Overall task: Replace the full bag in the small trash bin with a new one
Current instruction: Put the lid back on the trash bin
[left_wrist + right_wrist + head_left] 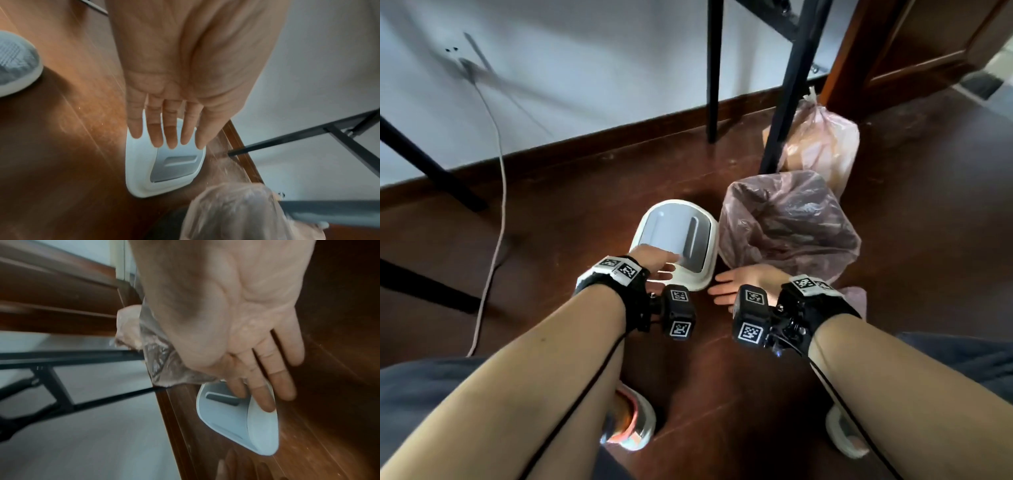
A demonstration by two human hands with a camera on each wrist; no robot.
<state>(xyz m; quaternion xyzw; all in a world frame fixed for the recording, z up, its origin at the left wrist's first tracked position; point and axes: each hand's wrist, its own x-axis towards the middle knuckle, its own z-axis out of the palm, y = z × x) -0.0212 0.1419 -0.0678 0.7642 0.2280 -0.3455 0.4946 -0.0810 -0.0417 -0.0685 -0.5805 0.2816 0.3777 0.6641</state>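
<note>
The white bin lid (674,236) with a grey flap lies flat on the wooden floor. My left hand (664,267) reaches over its near edge, fingers (172,138) straight and spread; I cannot tell if they touch it. Right of the lid stands the small bin, wrapped in a pink translucent bag (787,222) that hides its walls. My right hand (722,287) hovers low between lid and bin, palm open, fingers (281,382) straight, holding nothing. A tied, full pink bag (822,144) sits behind the bin. The lid (164,167) (232,421) shows in both wrist views.
Black table legs (787,102) stand just behind the bin and the full bag, with another leg (714,68) to the left. A white cable (498,192) trails down the wall onto the floor. My shoes (633,425) are near my knees. A brown door frame (859,51) is at right.
</note>
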